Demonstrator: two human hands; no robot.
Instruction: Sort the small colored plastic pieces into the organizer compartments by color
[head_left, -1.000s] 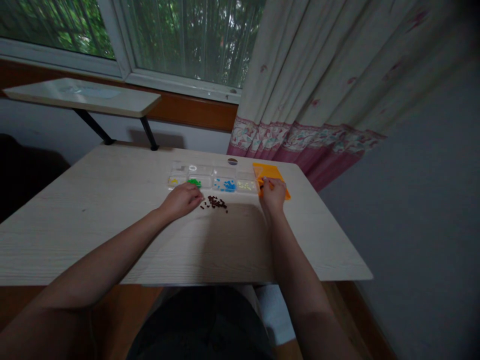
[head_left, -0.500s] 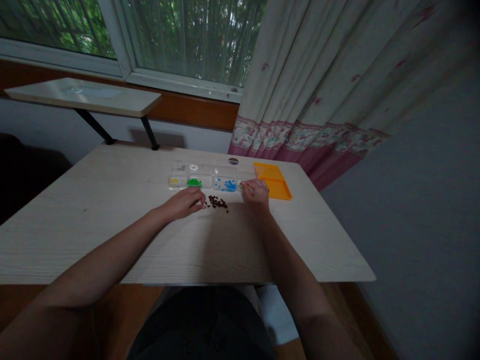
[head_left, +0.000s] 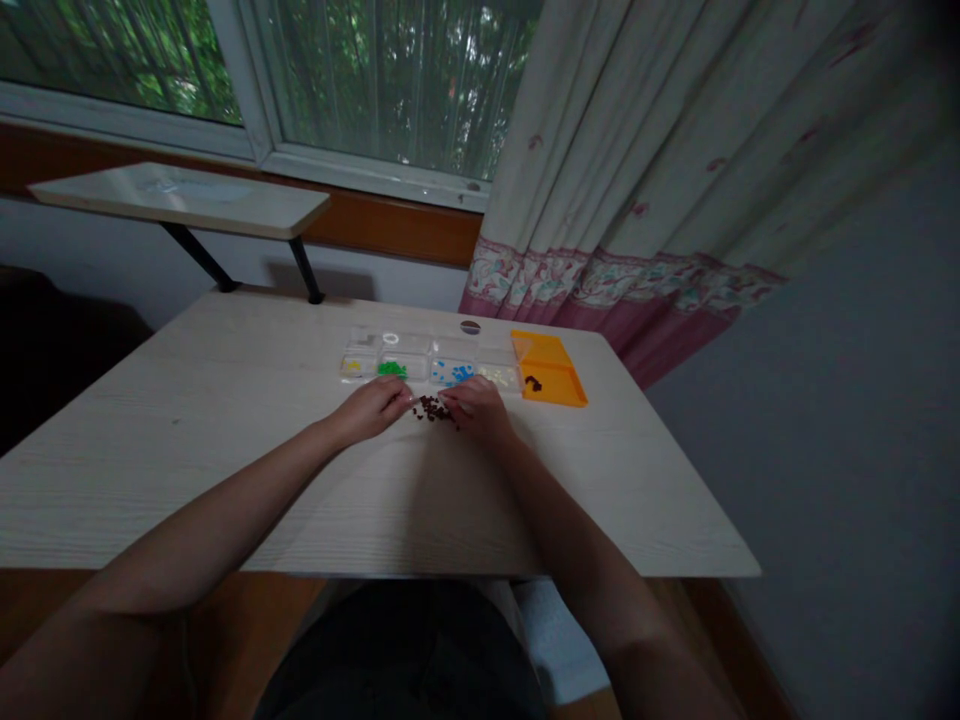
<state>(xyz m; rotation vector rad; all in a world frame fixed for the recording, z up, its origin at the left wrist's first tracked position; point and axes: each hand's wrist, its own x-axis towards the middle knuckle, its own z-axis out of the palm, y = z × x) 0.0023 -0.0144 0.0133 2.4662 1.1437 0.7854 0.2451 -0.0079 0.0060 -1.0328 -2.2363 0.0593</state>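
Note:
A small loose pile of dark brown beads (head_left: pixel 432 409) lies on the table between my two hands. My left hand (head_left: pixel 375 405) rests at the pile's left side, thumb and forefinger pinched together; what they hold, if anything, is too small to make out. From the right, my right hand (head_left: pixel 482 406) reaches to the pile with its fingertips closed, and I cannot tell what is in them. Just behind the hands stands a clear compartment box (head_left: pixel 419 364). In it are yellow pieces (head_left: pixel 352 367), green pieces (head_left: pixel 391 370), blue pieces (head_left: pixel 459 372) and pale pieces (head_left: pixel 495 376).
An open orange case (head_left: pixel 559 388) stands right of the clear box, with a dark brown curved cluster (head_left: pixel 533 383) in it. A round dark grommet (head_left: pixel 470 327) is near the table's back edge. A raised shelf (head_left: pixel 195 200) on black legs stands back left. A curtain (head_left: pixel 600 200) hangs behind.
My right hand has moved left from the pale pieces' compartment to the brown beads, uncovering that compartment and the dark cluster. My left thumb and forefinger have come together.

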